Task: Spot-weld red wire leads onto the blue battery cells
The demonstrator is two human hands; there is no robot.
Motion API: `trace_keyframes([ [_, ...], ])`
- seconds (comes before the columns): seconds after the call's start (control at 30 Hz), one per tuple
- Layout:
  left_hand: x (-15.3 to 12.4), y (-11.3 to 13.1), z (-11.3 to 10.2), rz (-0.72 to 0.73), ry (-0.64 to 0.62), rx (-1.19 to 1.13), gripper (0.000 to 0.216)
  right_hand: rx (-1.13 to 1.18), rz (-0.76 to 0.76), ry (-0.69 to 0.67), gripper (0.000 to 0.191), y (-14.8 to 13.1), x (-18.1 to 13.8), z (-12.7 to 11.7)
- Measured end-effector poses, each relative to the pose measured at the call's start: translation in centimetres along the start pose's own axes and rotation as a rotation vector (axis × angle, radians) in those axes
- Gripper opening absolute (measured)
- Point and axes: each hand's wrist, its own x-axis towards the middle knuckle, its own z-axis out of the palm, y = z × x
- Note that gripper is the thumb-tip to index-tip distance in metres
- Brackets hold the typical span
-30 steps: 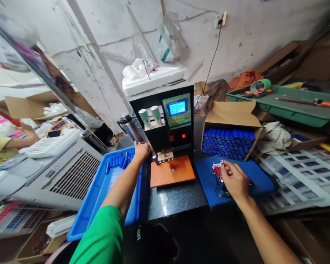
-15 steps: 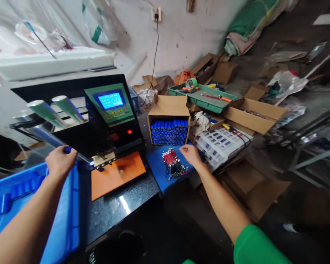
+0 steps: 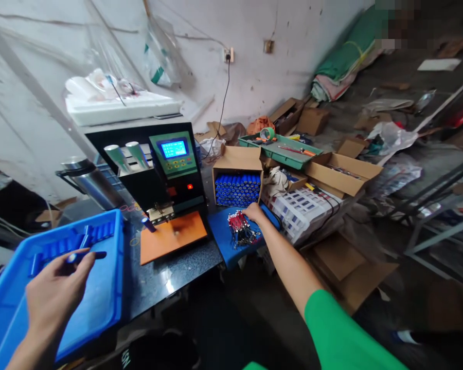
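Over the blue bin [image 3: 118,246] at the left, my left hand [image 3: 57,282] grips a blue cylindrical battery cell [image 3: 75,257] between thumb and fingers. More blue cells [image 3: 57,246] lie along the far side of that bin. My right hand [image 3: 253,211] reaches to the upper right edge of a pile of red and black wire leads [image 3: 239,228] on a blue mat [image 3: 219,231]. Its fingers are drawn together; anything in them is hidden. Another blue cell [image 3: 148,224] is at the spot welder's head, above the orange plate [image 3: 173,239].
The black welding machine [image 3: 177,198] has a lit screen. Behind the mat is a cardboard box [image 3: 237,156] packed with blue cells. A steel thermos [image 3: 94,182] leans at left. A green tray [image 3: 297,156] of tools and a white basket [image 3: 293,216] are at right.
My left hand has moved from beside the welder down to the left, over the bin. My right hand has shifted left to the wire pile's edge. The camera view has shifted too.
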Motion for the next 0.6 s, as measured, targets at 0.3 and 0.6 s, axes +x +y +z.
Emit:
trace_keyframes([
  [0.3,-6.6,-1.6,-0.6,-0.066,0.139,-0.232,0.057,-0.030,0.017,0.030,0.017,-0.4,-0.7,-0.1],
  [0.6,-15.6,0.6,-0.4,-0.054,0.036,-0.351,0.059,-0.069,0.035,0.058,0.021,-2.0,0.2,0.6],
])
